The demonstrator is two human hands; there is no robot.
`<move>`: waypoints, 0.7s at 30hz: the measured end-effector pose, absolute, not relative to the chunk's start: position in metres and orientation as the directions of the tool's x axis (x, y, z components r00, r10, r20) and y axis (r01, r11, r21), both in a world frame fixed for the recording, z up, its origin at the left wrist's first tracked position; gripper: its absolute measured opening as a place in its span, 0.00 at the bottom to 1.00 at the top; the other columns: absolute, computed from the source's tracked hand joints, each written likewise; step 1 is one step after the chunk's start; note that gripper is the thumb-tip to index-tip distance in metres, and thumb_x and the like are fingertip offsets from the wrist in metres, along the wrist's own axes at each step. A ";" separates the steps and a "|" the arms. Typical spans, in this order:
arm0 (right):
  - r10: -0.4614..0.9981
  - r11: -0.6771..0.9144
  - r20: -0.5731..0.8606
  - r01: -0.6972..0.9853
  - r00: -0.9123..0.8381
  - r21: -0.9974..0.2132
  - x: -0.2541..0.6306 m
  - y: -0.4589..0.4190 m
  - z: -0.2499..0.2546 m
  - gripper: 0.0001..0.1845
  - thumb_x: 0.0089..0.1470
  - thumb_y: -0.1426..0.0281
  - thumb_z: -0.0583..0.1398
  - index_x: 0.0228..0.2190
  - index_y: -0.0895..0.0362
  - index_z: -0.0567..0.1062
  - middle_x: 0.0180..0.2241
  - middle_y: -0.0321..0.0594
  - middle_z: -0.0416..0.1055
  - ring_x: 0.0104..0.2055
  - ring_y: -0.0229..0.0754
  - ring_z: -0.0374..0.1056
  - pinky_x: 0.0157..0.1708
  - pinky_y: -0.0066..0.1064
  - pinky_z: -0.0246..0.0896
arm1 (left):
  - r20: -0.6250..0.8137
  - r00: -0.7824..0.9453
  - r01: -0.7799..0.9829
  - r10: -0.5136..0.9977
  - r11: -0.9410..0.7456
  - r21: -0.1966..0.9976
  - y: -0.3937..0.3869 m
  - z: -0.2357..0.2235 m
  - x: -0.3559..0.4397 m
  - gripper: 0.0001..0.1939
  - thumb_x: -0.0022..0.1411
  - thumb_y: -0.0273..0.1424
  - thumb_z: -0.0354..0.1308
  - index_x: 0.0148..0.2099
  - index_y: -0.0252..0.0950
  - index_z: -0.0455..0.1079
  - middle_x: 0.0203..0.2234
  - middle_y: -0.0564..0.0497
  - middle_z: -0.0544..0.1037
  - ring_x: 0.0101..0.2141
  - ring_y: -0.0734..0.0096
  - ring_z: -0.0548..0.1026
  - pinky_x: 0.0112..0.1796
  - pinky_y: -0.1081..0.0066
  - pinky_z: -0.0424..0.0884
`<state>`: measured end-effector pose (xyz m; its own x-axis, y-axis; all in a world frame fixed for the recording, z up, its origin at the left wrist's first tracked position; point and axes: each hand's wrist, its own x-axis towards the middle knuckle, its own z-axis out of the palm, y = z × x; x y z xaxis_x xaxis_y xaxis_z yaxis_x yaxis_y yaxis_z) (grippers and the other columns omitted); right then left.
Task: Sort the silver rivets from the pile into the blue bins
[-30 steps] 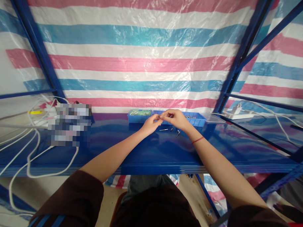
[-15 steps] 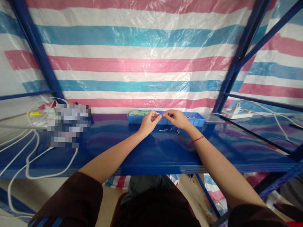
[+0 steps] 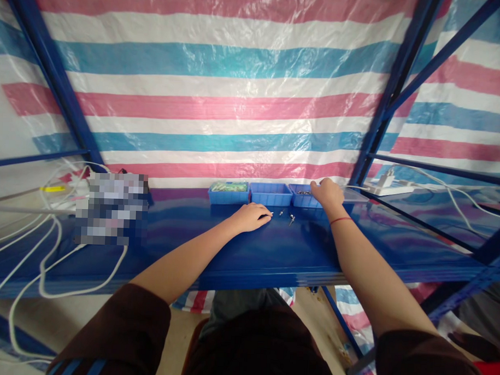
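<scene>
My left hand (image 3: 254,216) rests palm down on the blue shelf (image 3: 239,247), fingers curled over a thin metal pin whose tip shows at its fingertips. My right hand (image 3: 327,193) reaches into the rightmost blue bin (image 3: 299,199), which holds small metal parts; its fingers are bent down and what they touch is hidden. Two small metal pieces (image 3: 286,216) lie loose on the shelf between my hands. The middle blue bin (image 3: 270,194) looks bare, and the left blue bin (image 3: 228,192) holds green parts.
White cables (image 3: 46,257) loop over the shelf's left end beside a blurred-out box (image 3: 112,207). A white power strip (image 3: 387,187) with its cord lies at the right. Blue rack posts and a striped plastic sheet close in the back.
My hands were together in front of the bins, pinching a small part. They have parted: the left dropped to the shelf, the right moved right into the rightmost bin.
</scene>
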<state>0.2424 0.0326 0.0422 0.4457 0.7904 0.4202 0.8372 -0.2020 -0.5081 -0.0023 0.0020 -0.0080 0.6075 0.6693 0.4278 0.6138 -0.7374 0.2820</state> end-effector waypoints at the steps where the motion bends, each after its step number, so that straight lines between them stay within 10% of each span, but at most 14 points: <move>1: 0.796 -0.194 0.422 0.844 0.434 -0.501 0.243 0.033 0.042 0.26 0.52 0.60 0.52 0.44 0.67 0.73 0.41 0.64 0.71 0.44 0.58 0.68 0.40 0.43 0.60 | 0.428 0.599 0.608 0.676 -0.732 0.307 0.003 -0.008 -0.002 0.09 0.57 0.32 0.55 0.37 0.40 0.76 0.41 0.48 0.78 0.43 0.63 0.73 0.48 0.65 0.65; 13: 0.803 0.553 0.445 0.776 -0.397 -0.305 0.190 0.024 0.043 0.12 0.49 0.67 0.56 0.29 0.59 0.77 0.26 0.41 0.74 0.28 0.39 0.67 0.29 0.28 0.57 | 0.496 0.531 0.600 0.687 -0.718 0.352 0.005 -0.004 -0.002 0.07 0.56 0.24 0.55 0.33 0.36 0.75 0.33 0.48 0.78 0.38 0.65 0.74 0.45 0.66 0.67; 21: 0.750 0.655 0.420 0.662 -0.511 -0.364 0.175 0.017 0.038 0.09 0.46 0.73 0.56 0.28 0.57 0.77 0.27 0.37 0.75 0.28 0.38 0.68 0.31 0.27 0.59 | 0.577 0.337 0.572 0.744 -0.649 0.502 0.011 -0.008 -0.004 0.20 0.57 0.22 0.51 0.52 0.36 0.66 0.34 0.49 0.72 0.33 0.72 0.72 0.42 0.67 0.69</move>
<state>0.1750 0.0173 0.0379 -0.5109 0.7498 0.4204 0.6619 0.6552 -0.3641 -0.0044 0.0110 -0.0084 0.3371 0.7437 0.5773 0.5721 -0.6488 0.5018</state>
